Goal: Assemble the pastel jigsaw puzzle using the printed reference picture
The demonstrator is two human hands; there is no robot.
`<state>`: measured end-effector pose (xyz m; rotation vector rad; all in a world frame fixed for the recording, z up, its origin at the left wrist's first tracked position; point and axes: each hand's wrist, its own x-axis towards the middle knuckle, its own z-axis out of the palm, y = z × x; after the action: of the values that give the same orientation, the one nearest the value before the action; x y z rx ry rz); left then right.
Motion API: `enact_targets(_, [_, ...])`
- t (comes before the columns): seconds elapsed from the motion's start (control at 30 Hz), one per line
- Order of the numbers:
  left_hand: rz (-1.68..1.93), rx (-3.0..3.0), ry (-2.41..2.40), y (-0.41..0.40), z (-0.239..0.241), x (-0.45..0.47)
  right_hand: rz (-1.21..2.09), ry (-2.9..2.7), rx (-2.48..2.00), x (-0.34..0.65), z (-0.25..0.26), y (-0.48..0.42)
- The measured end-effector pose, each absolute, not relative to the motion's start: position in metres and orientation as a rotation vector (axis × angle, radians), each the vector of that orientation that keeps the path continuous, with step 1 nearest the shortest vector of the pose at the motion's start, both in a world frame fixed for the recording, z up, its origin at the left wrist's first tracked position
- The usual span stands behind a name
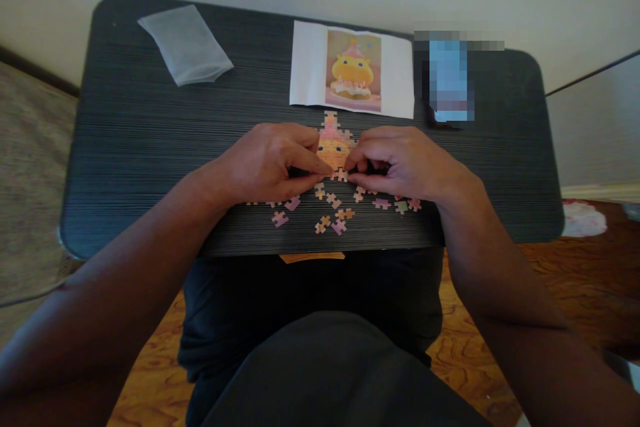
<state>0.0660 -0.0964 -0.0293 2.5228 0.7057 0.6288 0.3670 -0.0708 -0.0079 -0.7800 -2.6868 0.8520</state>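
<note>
A partly joined jigsaw puzzle (331, 147) lies on the dark table, showing a yellow cartoon face under a pink party hat. At its lower left edge, my left hand (277, 160) pinches a small puzzle piece (333, 174) between thumb and index finger. My right hand (405, 163) is closed at the lower right edge, its thumb and fingertips on another puzzle piece (343, 175). Both hands partly cover the joined section. Several loose pieces (333, 200) are scattered nearer to me, some partly hidden under my hands.
Behind the puzzle lies a printed reference picture (353, 70) on white paper. A clear plastic bag (187, 47) rests at the table's back left. At the back right is a blurred-out object (449, 80). The black table (135, 140) has rounded corners, and a wall stands behind it.
</note>
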Motion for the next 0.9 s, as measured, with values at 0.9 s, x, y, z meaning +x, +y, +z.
enact_targets(0.9, [0.698, 2.375, 0.931, -0.091, -0.021, 0.056, 1.169, -2.116, -1.244, 0.426, 0.01, -0.067])
